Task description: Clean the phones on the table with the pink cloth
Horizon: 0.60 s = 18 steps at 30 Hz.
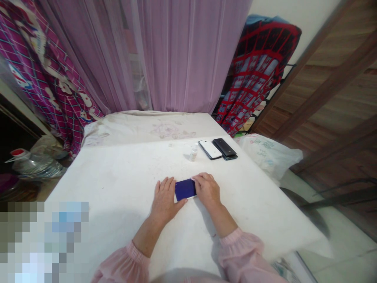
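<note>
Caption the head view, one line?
Left hand and right hand hold a blue-faced phone on a white table near a white phone, black phone and bottle.

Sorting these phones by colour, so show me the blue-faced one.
It's the blue-faced phone between the left hand and right hand; the white phone and black phone lie farther off, away from both hands.

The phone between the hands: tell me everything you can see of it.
The phone lies flat on the white table top, its long side running across the view. Its face is deep blue, with a thin white edge along the lower side. The left hand touches its left end, thumb at the lower edge; the right hand covers its right end. No markings show.
</note>
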{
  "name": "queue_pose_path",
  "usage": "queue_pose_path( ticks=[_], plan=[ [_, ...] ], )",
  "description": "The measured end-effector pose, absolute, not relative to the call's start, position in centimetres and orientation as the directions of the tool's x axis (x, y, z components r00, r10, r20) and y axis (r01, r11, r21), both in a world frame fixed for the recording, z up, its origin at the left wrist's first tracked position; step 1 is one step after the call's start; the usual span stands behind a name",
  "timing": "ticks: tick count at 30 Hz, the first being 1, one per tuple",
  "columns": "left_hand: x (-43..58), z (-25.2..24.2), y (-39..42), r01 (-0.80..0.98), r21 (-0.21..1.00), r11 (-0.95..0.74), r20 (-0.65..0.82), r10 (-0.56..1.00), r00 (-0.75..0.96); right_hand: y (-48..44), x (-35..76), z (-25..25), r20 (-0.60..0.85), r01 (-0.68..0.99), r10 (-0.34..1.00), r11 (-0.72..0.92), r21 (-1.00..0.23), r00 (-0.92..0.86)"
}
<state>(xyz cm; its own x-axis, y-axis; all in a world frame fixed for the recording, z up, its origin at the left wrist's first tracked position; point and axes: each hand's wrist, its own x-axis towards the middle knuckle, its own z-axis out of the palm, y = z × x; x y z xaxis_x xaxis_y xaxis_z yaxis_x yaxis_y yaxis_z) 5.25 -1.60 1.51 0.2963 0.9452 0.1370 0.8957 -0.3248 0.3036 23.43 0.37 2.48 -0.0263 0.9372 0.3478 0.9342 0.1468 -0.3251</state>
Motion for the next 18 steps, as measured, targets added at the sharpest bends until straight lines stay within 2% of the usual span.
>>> queue_pose_path(
  ticks=[5, 13, 18],
  plan=[
    [5.3, 1.4, -1.6, 0.894, 0.302, -0.330, 0.150, 0.943, 0.298, 0.6, 25.5, 2.0, 0.379, 0.949, 0.922, 0.052, -0.311, 0.074],
    [5.2, 1.2, -1.5, 0.891, 0.300, -0.340, 0.171, 0.938, 0.300, -1.1, 22.8, 2.0, 0.390, 0.901, 0.915, 0.248, -0.355, -0.099],
    [5.2, 1.1, -1.5, 0.889, 0.309, -0.339, 0.169, 0.939, 0.299, 0.6, 24.9, 2.8, 0.317, 0.947, 0.947, 0.051, -0.316, 0.055]
  ],
)
